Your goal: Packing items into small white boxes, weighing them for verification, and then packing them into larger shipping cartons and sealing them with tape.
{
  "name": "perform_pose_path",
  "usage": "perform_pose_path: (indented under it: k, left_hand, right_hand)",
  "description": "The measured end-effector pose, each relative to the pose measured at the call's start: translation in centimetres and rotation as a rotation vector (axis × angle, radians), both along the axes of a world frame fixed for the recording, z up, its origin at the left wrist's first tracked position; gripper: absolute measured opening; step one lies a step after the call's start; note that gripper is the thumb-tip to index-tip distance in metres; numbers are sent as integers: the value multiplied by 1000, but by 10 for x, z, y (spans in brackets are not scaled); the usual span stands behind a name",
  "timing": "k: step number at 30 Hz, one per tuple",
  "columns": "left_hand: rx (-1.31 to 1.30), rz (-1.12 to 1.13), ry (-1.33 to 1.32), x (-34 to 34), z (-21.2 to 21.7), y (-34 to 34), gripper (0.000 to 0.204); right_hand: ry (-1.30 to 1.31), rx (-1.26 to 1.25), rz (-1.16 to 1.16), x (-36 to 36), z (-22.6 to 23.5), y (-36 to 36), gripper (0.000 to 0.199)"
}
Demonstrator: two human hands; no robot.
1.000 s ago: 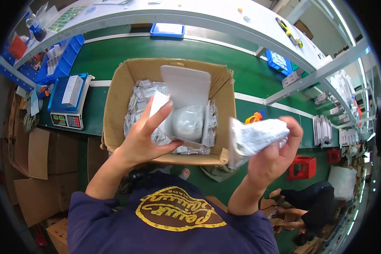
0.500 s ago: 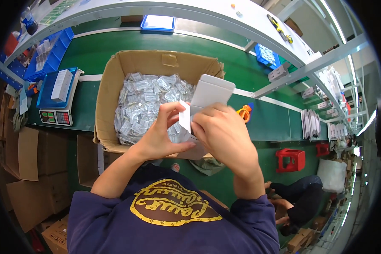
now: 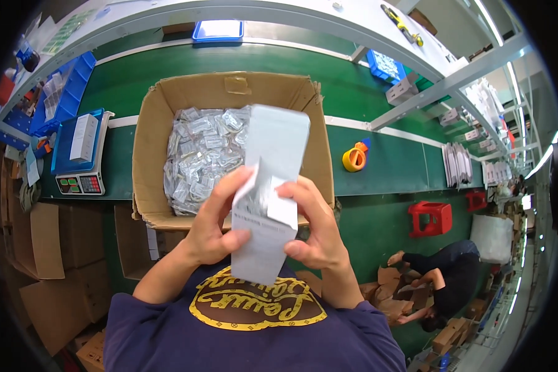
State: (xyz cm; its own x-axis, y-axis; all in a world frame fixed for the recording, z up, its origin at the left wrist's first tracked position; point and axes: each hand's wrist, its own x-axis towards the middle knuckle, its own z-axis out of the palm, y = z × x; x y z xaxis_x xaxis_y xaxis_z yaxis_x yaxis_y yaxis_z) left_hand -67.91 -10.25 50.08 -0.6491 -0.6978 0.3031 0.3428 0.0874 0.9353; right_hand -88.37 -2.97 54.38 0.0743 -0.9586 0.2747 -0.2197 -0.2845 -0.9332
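White card carton [image 3: 260,257], long end flap up, was held btwn both hands in front of the person's chest, at the near edge of a big open cardboard box [image 3: 144,155]. L hand [image 3: 212,228] gripped its left side, thumb on the front face, fingers by the rim. R hand [image 3: 319,230] pinched the right side, thumb low, fingertips at the open mouth; clear plastic showed inside. Box was part-filled w/ clear packets [image 3: 204,146]. Digital scale [image 3: 80,185] sat left, orange-yellow tape dispenser [image 3: 354,160] right, both on green bench [image 3: 387,170].
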Motion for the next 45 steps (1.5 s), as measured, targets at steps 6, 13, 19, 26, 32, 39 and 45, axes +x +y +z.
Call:
perform_pose_path:
  k: [6,13,19,26,32,39,45]
  left_hand:
    - [-298,-11,-216,5,-3,4,54]
    - [-38,-7,-194,7,-11,10,53]
    - [-79,130,137,13,-33,17,72]
    - [-48,107,-66,43,-36,12,60]
    - [-189,175,-37,52,-34,0,48]
    - [-271,298,-55,58,-42,1,52]
    - [-171,280,-63,62,-54,-3,46]
  right_hand:
    - [-326,90,-161,20,-30,18,34]
    - [-279,220,-30,22,-17,-4,40]
    - [-201,266,189,29,3,-15,29]
    - [33,116,357,29,-21,-28,51]
    - [-326,54,26,71,-42,-21,49]
    - [-395,-126,-158,102,-54,-28,43]
    - [-17,-127,94,73,-58,-32,53]
